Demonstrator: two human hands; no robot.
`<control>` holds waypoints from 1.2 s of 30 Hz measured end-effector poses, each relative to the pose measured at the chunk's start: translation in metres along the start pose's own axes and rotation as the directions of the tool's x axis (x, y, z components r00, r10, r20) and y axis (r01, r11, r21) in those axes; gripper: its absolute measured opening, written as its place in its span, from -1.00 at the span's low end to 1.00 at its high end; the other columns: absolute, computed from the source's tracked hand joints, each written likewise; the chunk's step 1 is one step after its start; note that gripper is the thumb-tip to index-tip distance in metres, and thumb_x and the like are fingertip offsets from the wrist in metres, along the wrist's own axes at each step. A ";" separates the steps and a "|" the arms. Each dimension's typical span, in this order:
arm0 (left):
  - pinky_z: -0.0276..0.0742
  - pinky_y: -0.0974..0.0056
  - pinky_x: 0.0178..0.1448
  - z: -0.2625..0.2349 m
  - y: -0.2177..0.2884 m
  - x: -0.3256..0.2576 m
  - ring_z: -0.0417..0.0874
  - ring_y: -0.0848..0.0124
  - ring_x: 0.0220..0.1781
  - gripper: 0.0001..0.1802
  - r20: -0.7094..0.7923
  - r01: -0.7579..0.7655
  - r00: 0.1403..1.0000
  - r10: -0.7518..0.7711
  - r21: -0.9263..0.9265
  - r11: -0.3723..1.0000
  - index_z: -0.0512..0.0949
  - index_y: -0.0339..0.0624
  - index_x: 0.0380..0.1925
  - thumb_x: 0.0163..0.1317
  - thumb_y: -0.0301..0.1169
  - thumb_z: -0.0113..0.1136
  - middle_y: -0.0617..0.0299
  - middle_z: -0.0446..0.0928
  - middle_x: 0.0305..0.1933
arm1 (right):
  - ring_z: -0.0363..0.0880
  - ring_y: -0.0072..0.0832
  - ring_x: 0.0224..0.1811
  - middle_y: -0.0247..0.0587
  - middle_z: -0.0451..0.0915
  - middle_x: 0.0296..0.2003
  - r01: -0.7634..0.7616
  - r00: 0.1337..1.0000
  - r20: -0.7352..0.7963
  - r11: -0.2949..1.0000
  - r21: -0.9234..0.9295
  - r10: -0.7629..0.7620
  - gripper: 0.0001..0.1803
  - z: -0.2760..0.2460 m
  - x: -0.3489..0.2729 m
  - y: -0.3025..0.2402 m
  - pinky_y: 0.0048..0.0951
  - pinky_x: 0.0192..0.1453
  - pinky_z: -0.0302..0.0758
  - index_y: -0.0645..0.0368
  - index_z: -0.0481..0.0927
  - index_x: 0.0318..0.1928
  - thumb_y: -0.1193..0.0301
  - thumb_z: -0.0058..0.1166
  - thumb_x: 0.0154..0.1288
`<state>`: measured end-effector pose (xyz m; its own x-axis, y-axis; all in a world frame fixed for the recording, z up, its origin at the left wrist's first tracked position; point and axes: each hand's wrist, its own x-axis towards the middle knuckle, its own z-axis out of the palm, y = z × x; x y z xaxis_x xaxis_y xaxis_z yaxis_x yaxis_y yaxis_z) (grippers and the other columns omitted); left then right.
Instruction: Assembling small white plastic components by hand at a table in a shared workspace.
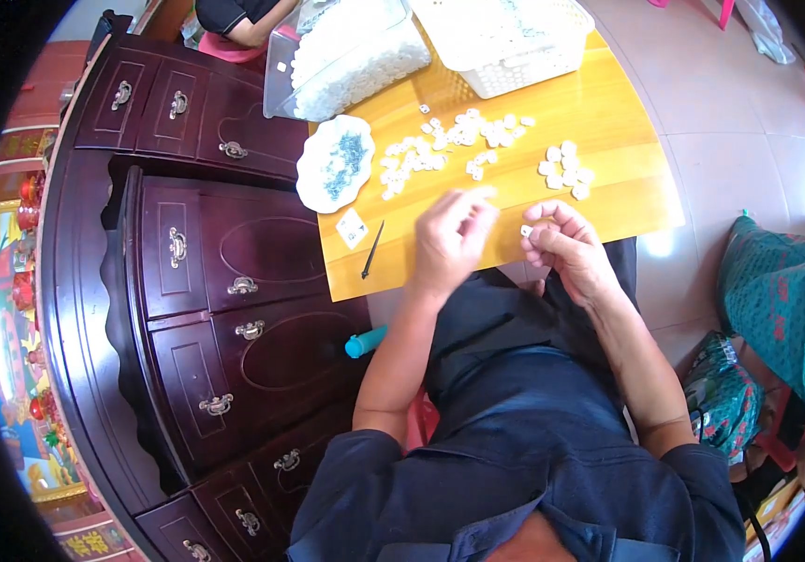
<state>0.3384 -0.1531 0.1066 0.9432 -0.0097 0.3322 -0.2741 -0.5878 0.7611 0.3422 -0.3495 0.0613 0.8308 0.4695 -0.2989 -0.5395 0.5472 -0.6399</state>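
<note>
My right hand (566, 248) pinches a small white plastic piece (526, 230) with a dark spot, just off the near table edge. Left of it, my left hand (454, 234) is blurred, with its fingers curled; whatever they hold is too smeared to make out. Beyond my hands, many small white pieces (463, 131) are scattered on the yellow wooden table (627, 122). A smaller group of white pieces (566, 169) sits to the right. At the left, a white scalloped dish (335, 187) holds a heap of tiny dark metallic parts (341, 159).
A clear bin (280, 98) full of white pieces and a white basket (515, 80) stand at the far side. A black thin tool (373, 250) and a white card (352, 228) lie left. Dark wooden drawers (271, 244) flank the table; green bags (782, 304) are right. Another person's arm (262, 23) shows behind.
</note>
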 end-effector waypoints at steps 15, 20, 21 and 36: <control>0.57 0.10 -0.26 -0.048 -0.106 0.020 0.68 0.12 -0.38 -0.95 -0.221 0.121 0.975 0.014 0.585 0.802 0.68 -0.13 -0.33 0.21 -0.45 0.34 0.13 0.62 -0.41 | 0.57 -0.70 -0.35 -0.41 0.67 -0.33 0.051 0.999 0.012 0.988 -0.148 -0.050 -0.83 -0.002 0.001 -0.001 -0.64 -0.19 0.52 0.18 0.67 -0.03 0.50 0.10 0.43; 0.56 0.09 -0.25 -0.051 -0.108 0.025 0.66 0.10 -0.36 -0.94 -0.174 0.094 0.985 0.019 0.617 0.781 0.68 -0.13 -0.33 0.21 -0.43 0.33 0.13 0.61 -0.43 | 0.58 -0.70 -0.33 -0.36 0.68 -0.31 0.015 0.999 -0.029 0.973 -0.230 -0.023 -0.79 0.001 0.000 -0.003 -0.64 -0.16 0.55 0.20 0.69 -0.01 0.53 0.08 0.43; 0.56 0.09 -0.25 -0.052 -0.109 0.027 0.66 0.10 -0.36 -0.94 -0.162 0.083 0.987 0.019 0.601 0.795 0.68 -0.13 -0.33 0.21 -0.44 0.33 0.12 0.61 -0.43 | 0.58 -0.70 -0.33 -0.36 0.68 -0.31 0.014 0.999 -0.029 0.973 -0.230 -0.021 -0.79 0.002 0.001 -0.003 -0.64 -0.16 0.55 0.20 0.69 -0.01 0.53 0.08 0.43; 0.57 -0.05 -0.25 -0.045 -0.096 0.023 0.67 -0.02 -0.34 -0.92 0.044 0.014 0.998 -0.047 0.566 0.824 0.51 -0.16 -0.27 0.26 -0.46 0.17 0.00 0.58 -0.40 | 0.57 -0.70 -0.34 -0.37 0.65 -0.33 0.041 0.999 0.022 0.979 -0.202 -0.037 -0.92 0.001 -0.004 -0.004 -0.64 -0.18 0.52 0.16 0.57 -0.10 0.50 0.02 0.47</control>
<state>0.3780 -0.0600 0.0664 0.9624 -0.0172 0.2712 -0.1061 -0.9426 0.3167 0.3406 -0.3529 0.0659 0.8469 0.4643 -0.2593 -0.4665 0.4146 -0.7813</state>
